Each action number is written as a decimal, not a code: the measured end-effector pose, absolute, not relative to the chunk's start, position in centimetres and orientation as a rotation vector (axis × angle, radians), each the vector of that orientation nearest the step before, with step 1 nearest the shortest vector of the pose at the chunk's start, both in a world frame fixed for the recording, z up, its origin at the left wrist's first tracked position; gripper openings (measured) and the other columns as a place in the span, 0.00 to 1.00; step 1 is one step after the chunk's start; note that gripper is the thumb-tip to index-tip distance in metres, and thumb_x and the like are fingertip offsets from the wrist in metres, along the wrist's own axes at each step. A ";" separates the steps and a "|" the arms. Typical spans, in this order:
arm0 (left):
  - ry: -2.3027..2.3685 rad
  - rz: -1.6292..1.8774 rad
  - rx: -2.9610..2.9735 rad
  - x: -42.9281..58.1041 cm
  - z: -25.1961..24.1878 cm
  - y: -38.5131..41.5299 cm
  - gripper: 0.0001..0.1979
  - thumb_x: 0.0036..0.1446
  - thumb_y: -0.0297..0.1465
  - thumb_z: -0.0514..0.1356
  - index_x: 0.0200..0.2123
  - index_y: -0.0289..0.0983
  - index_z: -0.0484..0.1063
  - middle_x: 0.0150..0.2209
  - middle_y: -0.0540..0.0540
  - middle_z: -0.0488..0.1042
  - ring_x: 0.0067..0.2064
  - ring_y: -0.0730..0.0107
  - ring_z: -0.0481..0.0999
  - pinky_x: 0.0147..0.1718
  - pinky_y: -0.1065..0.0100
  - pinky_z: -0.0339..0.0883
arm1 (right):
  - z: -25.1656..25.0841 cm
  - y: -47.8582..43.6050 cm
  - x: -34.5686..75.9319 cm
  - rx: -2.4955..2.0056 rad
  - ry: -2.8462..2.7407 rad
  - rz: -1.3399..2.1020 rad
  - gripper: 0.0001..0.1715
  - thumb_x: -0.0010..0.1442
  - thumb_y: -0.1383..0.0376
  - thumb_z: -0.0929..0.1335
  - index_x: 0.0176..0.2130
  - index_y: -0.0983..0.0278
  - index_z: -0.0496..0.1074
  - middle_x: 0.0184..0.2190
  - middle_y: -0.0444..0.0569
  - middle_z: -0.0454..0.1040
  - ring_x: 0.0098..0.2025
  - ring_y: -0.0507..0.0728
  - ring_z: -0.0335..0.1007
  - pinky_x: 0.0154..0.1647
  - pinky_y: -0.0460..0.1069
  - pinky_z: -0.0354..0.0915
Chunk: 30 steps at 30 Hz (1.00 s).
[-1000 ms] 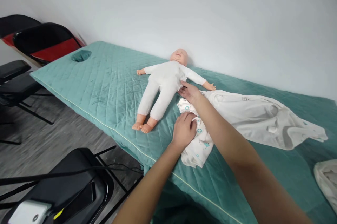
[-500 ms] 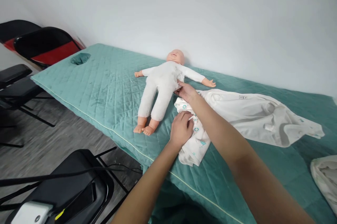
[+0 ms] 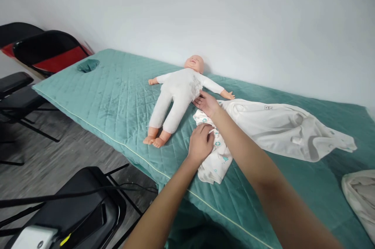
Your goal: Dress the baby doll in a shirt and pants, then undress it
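A baby doll [image 3: 178,85] with a white cloth body lies on its back, arms spread, legs toward the table's near edge. My right hand [image 3: 207,104] is open beside the doll's hip, its fingers stretched out and the fingertips at the doll's side. Lower down, my left hand [image 3: 201,141] is closed, with fingers curled on a white baby garment [image 3: 218,163] that has a teal print. This garment is bunched on the table, and my right forearm covers part of it. It meets the plain white cloth [image 3: 278,128] spread out to the right; where they join is hidden.
A green quilted massage table [image 3: 117,93] with a face hole [image 3: 88,65] stands against the white wall. Rolled pale cloth [image 3: 359,198] sits at the right edge. Black chairs [image 3: 52,50] are at the left. A nearer black chair [image 3: 88,202] carries a white device [image 3: 33,237] and cables.
The doll's legs and its arm on the right have shifted a little to the left. My right hand's fingers have straightened out at its side. My left hand has stayed on the garment.
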<state>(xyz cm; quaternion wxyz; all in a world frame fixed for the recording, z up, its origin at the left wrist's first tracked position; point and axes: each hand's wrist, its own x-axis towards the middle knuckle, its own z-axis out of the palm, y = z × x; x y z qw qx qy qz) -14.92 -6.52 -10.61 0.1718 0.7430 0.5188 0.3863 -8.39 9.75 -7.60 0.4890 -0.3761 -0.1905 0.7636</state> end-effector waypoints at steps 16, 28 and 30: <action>1.415 1.193 2.019 -15.2 -10.9 -6.2 0.09 0.65 0.29 0.54 0.45 0.38 0.72 0.47 0.43 0.76 0.52 0.63 0.74 0.54 0.60 0.67 | -7.4 4.0 9.1 -1.499 -1.534 0.630 0.17 0.57 0.64 0.68 0.47 0.64 0.70 0.50 0.55 0.75 0.54 0.62 0.70 0.62 0.60 0.62; 1.461 0.948 1.548 -9.2 -6.9 -10.1 0.27 0.50 0.24 0.63 0.56 0.35 0.68 0.54 0.39 0.75 0.54 0.56 0.76 0.56 0.56 0.67 | -6.8 1.3 19.8 -2.309 -2.078 -0.045 0.17 0.64 0.58 0.64 0.49 0.63 0.72 0.61 0.57 0.65 0.66 0.69 0.54 0.67 0.67 0.47; 1.285 0.934 1.632 -8.3 -5.5 -10.6 0.23 0.50 0.21 0.59 0.51 0.37 0.71 0.48 0.45 0.78 0.48 0.62 0.78 0.51 0.60 0.70 | -6.4 1.6 19.4 -2.299 -2.129 -0.031 0.21 0.65 0.61 0.63 0.56 0.63 0.68 0.63 0.58 0.64 0.66 0.67 0.55 0.68 0.67 0.44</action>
